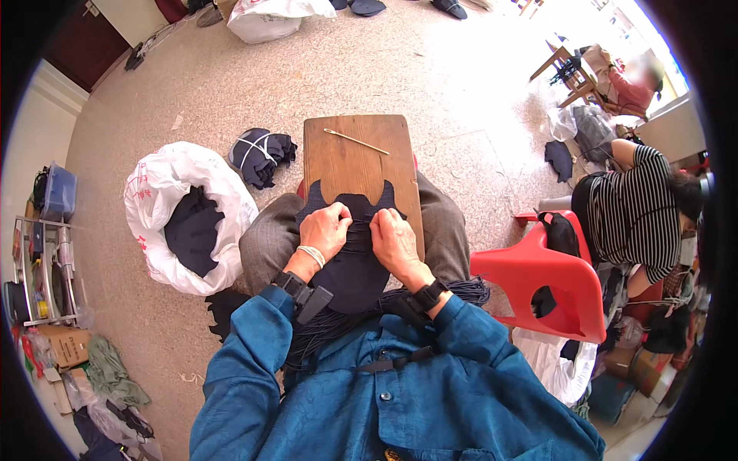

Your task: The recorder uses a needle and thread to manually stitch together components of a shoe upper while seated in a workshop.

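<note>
On my lap and the wooden board (354, 146) lies a dark navy cloth piece (350, 280), with a rounded near end and two raised tabs at its far end. Dark strands cross its middle between my hands. My left hand (324, 230) is closed in a pinch at its left side, and my right hand (396, 240) pinches opposite; both seem to grip dark cord, though the fingers partly hide it. A long, thin, pale needle-like rod (357, 141) rests at the far end of the board. A bundle of dark cord (457, 292) lies across my lap.
To the left stands a white plastic bag (146, 200) with dark cloth inside, beside a tied dark cloth bundle (263, 154). At my right is a red plastic chair (530, 276). A person in a striped top (626, 215) bends behind it; another sits farther back.
</note>
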`<move>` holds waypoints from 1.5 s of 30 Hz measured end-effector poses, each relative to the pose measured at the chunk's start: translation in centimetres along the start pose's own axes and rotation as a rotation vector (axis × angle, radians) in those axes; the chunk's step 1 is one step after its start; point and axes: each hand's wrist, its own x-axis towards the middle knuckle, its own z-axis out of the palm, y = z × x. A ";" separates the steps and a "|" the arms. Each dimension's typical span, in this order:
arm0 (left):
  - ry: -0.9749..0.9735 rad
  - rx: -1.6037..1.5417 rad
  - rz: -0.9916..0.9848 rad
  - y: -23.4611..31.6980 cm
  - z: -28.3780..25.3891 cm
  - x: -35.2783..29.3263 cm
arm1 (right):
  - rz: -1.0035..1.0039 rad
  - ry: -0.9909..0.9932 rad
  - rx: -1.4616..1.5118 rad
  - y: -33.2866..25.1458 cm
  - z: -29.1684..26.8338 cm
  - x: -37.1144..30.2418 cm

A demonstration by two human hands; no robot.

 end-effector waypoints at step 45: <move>-0.439 0.070 0.125 0.4 -2.1 3.1 | 0.074 -0.031 0.198 1.2 -2.5 -0.5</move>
